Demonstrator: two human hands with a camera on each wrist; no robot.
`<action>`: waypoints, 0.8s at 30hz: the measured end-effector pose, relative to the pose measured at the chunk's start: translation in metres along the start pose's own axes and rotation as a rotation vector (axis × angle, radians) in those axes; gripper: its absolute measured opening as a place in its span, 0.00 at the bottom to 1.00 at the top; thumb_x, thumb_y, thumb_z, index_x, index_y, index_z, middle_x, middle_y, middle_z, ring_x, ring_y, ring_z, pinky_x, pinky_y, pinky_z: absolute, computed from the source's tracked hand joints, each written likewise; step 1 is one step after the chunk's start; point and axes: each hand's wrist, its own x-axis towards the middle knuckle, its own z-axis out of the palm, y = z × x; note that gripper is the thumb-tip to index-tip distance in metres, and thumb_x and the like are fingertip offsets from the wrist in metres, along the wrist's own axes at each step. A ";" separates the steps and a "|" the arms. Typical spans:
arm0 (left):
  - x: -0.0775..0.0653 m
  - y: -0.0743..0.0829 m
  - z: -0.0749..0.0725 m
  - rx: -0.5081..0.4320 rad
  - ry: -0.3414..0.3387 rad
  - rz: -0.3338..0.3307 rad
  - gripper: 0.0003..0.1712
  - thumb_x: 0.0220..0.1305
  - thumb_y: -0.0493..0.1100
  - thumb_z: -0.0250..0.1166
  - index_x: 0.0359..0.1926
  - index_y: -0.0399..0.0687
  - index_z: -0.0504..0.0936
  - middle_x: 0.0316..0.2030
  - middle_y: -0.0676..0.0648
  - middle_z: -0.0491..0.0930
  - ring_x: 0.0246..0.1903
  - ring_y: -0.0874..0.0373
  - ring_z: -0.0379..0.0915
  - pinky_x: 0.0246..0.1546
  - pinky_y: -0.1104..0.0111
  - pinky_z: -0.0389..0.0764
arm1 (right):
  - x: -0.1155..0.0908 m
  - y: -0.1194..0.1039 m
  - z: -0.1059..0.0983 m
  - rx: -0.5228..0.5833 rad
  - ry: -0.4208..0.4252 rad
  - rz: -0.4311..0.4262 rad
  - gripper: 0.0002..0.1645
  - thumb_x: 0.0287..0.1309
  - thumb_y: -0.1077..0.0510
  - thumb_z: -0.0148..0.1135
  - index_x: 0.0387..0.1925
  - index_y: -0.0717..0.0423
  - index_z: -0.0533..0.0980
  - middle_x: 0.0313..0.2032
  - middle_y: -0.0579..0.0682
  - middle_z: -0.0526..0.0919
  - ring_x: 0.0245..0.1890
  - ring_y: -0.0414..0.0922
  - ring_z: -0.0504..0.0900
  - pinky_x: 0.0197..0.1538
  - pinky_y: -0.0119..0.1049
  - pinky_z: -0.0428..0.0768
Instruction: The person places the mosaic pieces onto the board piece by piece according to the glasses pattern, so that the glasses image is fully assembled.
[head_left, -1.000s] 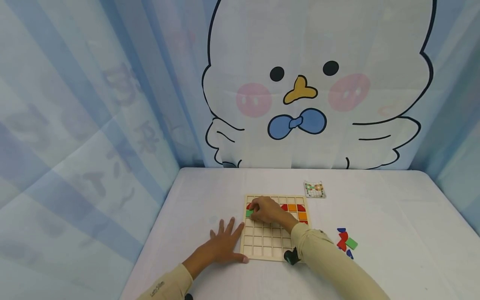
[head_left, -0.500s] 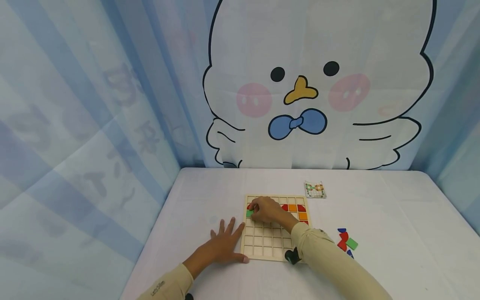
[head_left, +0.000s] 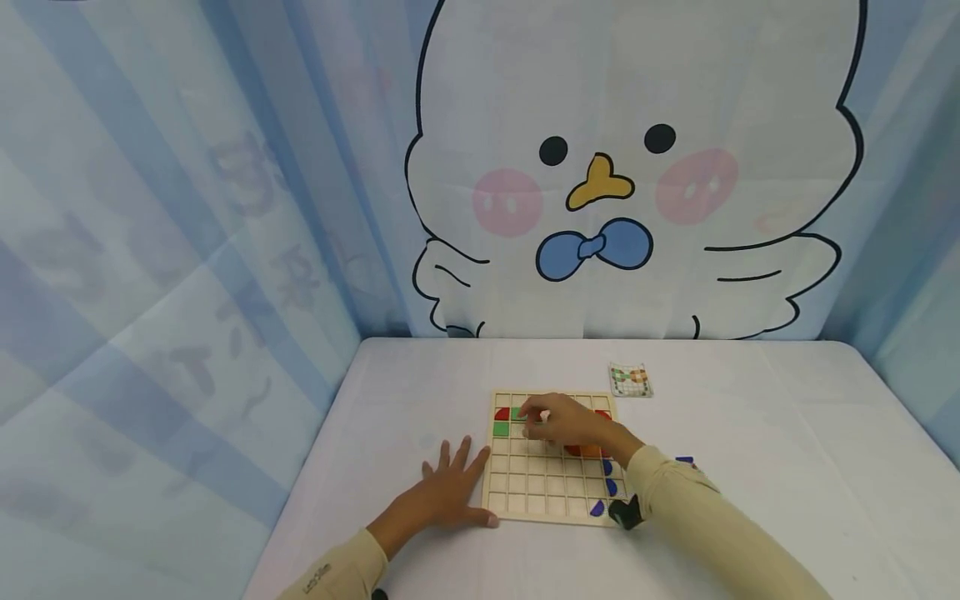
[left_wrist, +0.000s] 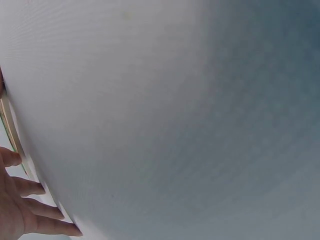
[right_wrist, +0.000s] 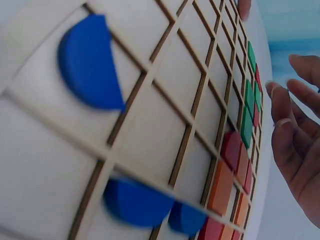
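A wooden grid board lies on the white table, with coloured tiles in some of its cells. At its upper left sit a red quarter-round tile and green square tiles. My right hand hovers over the upper rows, fingers loosely bent. In the right wrist view no tile shows between the fingers. Orange tiles and red ones are partly hidden under that hand in the head view. Flat on the table, my left hand spreads its fingers beside the board's left edge, index fingertip at the frame.
Blue half-round pieces sit in the board's lower right. A small printed pattern card lies behind the board's right corner. Beyond the right sleeve peeks a loose blue piece. A printed curtain hangs behind the table.
My right hand has moved right from the board's left columns, uncovering the red tile and a green tile beside it. Its forearm now covers most loose pieces on the right. The left hand stays put.
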 end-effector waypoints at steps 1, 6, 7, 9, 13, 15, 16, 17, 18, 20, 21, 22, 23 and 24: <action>0.000 0.000 0.001 0.000 -0.002 -0.007 0.63 0.51 0.75 0.69 0.80 0.55 0.52 0.79 0.35 0.45 0.74 0.23 0.38 0.63 0.26 0.56 | -0.006 0.003 -0.005 0.004 0.004 -0.006 0.16 0.68 0.58 0.62 0.54 0.60 0.79 0.43 0.50 0.84 0.38 0.42 0.82 0.43 0.36 0.82; 0.001 0.002 0.004 0.015 -0.003 -0.026 0.63 0.50 0.75 0.69 0.79 0.56 0.53 0.79 0.36 0.46 0.75 0.24 0.39 0.63 0.27 0.57 | -0.041 0.019 -0.025 -0.063 0.063 0.052 0.14 0.68 0.56 0.63 0.52 0.55 0.81 0.40 0.42 0.83 0.40 0.40 0.79 0.46 0.36 0.80; 0.000 0.002 0.004 0.018 -0.002 -0.026 0.63 0.50 0.75 0.69 0.79 0.56 0.53 0.79 0.36 0.46 0.75 0.24 0.39 0.63 0.27 0.57 | -0.049 0.022 -0.029 -0.067 0.076 0.074 0.15 0.67 0.56 0.63 0.52 0.55 0.81 0.40 0.43 0.83 0.40 0.41 0.79 0.46 0.35 0.80; -0.001 0.003 0.003 0.024 -0.001 -0.023 0.63 0.50 0.75 0.69 0.79 0.55 0.53 0.79 0.36 0.46 0.75 0.24 0.39 0.63 0.27 0.58 | -0.065 0.027 -0.037 -0.075 0.107 0.122 0.15 0.67 0.55 0.64 0.51 0.55 0.81 0.41 0.44 0.82 0.40 0.41 0.77 0.44 0.35 0.81; -0.001 0.003 0.002 0.026 0.000 -0.020 0.63 0.50 0.75 0.68 0.79 0.55 0.53 0.79 0.35 0.46 0.75 0.24 0.39 0.63 0.28 0.58 | -0.097 0.036 -0.049 -0.059 0.150 0.208 0.16 0.65 0.56 0.65 0.52 0.58 0.80 0.40 0.47 0.81 0.31 0.42 0.77 0.33 0.32 0.82; -0.001 0.003 0.002 0.028 0.001 -0.019 0.63 0.50 0.75 0.68 0.79 0.55 0.53 0.79 0.35 0.46 0.75 0.24 0.40 0.63 0.28 0.58 | -0.111 0.038 -0.053 -0.046 0.155 0.257 0.17 0.64 0.56 0.67 0.51 0.58 0.80 0.39 0.48 0.80 0.26 0.43 0.76 0.30 0.33 0.81; -0.001 0.003 0.002 0.028 0.001 -0.019 0.63 0.50 0.75 0.68 0.79 0.55 0.53 0.79 0.35 0.46 0.75 0.24 0.40 0.63 0.28 0.58 | -0.118 0.038 -0.056 -0.044 0.155 0.280 0.17 0.63 0.56 0.67 0.51 0.58 0.80 0.39 0.48 0.80 0.25 0.43 0.76 0.29 0.33 0.81; -0.001 0.003 0.002 0.031 0.003 -0.019 0.63 0.50 0.76 0.68 0.79 0.55 0.53 0.79 0.35 0.47 0.75 0.24 0.40 0.63 0.28 0.58 | -0.125 0.038 -0.058 -0.043 0.152 0.302 0.18 0.62 0.56 0.68 0.51 0.57 0.80 0.39 0.48 0.80 0.24 0.44 0.75 0.28 0.34 0.81; -0.001 0.003 0.002 0.036 0.004 -0.019 0.63 0.50 0.76 0.68 0.79 0.55 0.53 0.79 0.36 0.47 0.75 0.24 0.40 0.63 0.28 0.59 | -0.132 0.038 -0.061 -0.042 0.150 0.322 0.18 0.61 0.56 0.69 0.51 0.57 0.80 0.39 0.48 0.80 0.24 0.44 0.75 0.28 0.34 0.81; -0.001 0.002 0.002 0.038 0.006 -0.021 0.63 0.50 0.76 0.68 0.79 0.55 0.53 0.79 0.36 0.47 0.75 0.25 0.40 0.63 0.28 0.58 | -0.144 0.039 -0.065 -0.049 0.144 0.358 0.18 0.59 0.55 0.70 0.50 0.56 0.81 0.38 0.47 0.81 0.24 0.45 0.75 0.28 0.34 0.81; -0.001 0.002 0.001 0.037 0.007 -0.022 0.63 0.50 0.76 0.68 0.79 0.55 0.53 0.79 0.36 0.47 0.75 0.25 0.40 0.63 0.28 0.58 | -0.149 0.039 -0.067 -0.055 0.140 0.376 0.17 0.58 0.54 0.71 0.48 0.55 0.81 0.38 0.47 0.81 0.25 0.45 0.75 0.28 0.34 0.81; -0.001 0.002 0.001 0.037 0.007 -0.023 0.63 0.50 0.76 0.68 0.79 0.55 0.53 0.79 0.36 0.47 0.75 0.25 0.40 0.63 0.28 0.58 | -0.155 0.039 -0.069 -0.061 0.137 0.391 0.17 0.58 0.54 0.72 0.47 0.55 0.81 0.38 0.47 0.81 0.26 0.45 0.75 0.29 0.34 0.80; 0.000 0.002 0.001 0.038 0.008 -0.024 0.63 0.50 0.76 0.68 0.79 0.55 0.53 0.79 0.36 0.47 0.75 0.25 0.40 0.63 0.28 0.58 | -0.160 0.040 -0.071 -0.073 0.130 0.395 0.16 0.57 0.54 0.72 0.47 0.55 0.82 0.38 0.47 0.81 0.28 0.44 0.74 0.30 0.33 0.80; -0.001 0.002 0.001 0.038 0.008 -0.024 0.63 0.50 0.76 0.68 0.79 0.55 0.53 0.79 0.36 0.46 0.75 0.25 0.40 0.63 0.28 0.58 | -0.165 0.041 -0.072 -0.083 0.128 0.406 0.16 0.57 0.54 0.72 0.45 0.54 0.82 0.37 0.46 0.81 0.29 0.44 0.74 0.31 0.32 0.79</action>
